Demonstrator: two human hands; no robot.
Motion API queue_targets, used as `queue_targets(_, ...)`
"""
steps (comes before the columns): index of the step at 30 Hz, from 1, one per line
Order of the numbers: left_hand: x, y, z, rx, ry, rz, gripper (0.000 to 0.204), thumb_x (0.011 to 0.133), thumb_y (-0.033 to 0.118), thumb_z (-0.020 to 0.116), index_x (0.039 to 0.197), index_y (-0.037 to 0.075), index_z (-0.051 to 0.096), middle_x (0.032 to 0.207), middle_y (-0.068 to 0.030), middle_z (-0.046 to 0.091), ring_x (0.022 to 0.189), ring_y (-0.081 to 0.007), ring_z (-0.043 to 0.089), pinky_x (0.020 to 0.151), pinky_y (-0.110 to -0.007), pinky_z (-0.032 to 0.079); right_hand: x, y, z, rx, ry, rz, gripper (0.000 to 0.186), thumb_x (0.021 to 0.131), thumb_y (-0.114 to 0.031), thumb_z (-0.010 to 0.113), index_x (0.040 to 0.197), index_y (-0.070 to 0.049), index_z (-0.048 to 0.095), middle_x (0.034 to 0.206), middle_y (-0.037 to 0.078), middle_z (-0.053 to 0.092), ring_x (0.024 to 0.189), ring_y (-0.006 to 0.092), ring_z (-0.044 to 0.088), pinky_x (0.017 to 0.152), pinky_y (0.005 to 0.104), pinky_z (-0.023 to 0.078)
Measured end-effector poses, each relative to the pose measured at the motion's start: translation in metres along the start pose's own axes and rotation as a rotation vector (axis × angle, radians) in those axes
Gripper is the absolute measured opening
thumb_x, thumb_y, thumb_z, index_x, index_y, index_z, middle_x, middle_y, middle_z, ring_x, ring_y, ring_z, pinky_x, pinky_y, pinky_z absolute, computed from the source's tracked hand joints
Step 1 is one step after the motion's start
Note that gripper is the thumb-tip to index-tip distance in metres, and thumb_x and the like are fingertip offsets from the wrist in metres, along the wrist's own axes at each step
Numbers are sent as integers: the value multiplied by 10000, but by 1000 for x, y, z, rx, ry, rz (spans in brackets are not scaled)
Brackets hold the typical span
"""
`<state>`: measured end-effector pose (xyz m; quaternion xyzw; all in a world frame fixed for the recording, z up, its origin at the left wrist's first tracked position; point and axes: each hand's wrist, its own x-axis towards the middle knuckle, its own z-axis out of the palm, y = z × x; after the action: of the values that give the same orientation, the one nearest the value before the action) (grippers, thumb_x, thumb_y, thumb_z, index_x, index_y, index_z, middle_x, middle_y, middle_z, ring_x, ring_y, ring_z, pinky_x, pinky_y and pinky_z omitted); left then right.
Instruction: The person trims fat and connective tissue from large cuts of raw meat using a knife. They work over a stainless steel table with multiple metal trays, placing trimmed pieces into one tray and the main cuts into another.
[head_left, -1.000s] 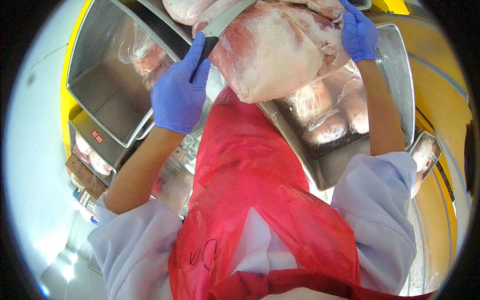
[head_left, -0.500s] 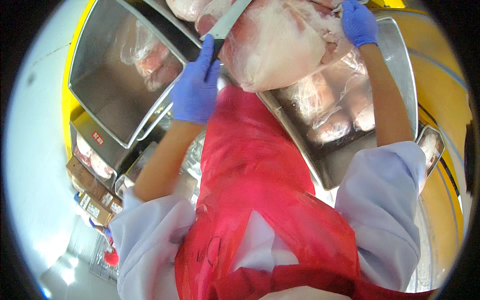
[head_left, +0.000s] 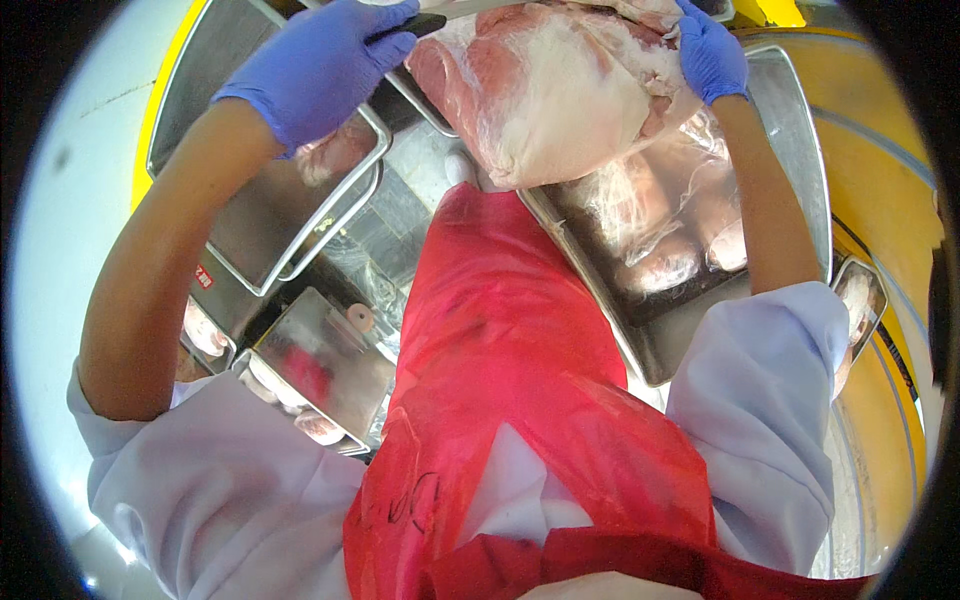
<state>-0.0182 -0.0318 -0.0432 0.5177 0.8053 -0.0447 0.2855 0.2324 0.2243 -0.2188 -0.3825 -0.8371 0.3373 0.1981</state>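
We list: bright, cool light; white glare on clear, crinkled plastic wrap (head_left: pixel 658 268); pale bluish-white smooth surface (head_left: pixel 72 250) washed out; edges bowed, corners black.

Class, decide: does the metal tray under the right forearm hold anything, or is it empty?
Not empty: plastic-wrapped pinkish pieces show inside the metal tray; the forearm hides part of it.

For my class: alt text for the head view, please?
A gloved left hand holds a knife at the upper edge of a large meat joint; the gloved right hand is at its right side. A red apron hangs below.
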Motion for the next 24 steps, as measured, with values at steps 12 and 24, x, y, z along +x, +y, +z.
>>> queue_targets(12, -24, 5, 136, -399, 511, -86, 476, 920, 156, 630, 1385, 205, 541, 711, -171, 566, 557, -202, 490, 585, -355, 458, -7, 0, 5, 232, 11, 111, 383, 925, -77, 439, 1248, 40, 607, 760, 93, 677, 593, 120, 607, 572, 259, 504)
queue_targets(24, -19, 5, 222, -338, 684, -121, 526, 909, 265, 651, 1411, 307, 500, 730, -121, 607, 611, -298, 614, 597, -411, 501, -7, 1, 3, 240, 13, 37, 385, 945, -142, 428, 1222, 43, 621, 790, 82, 682, 665, 133, 618, 624, 279, 511)
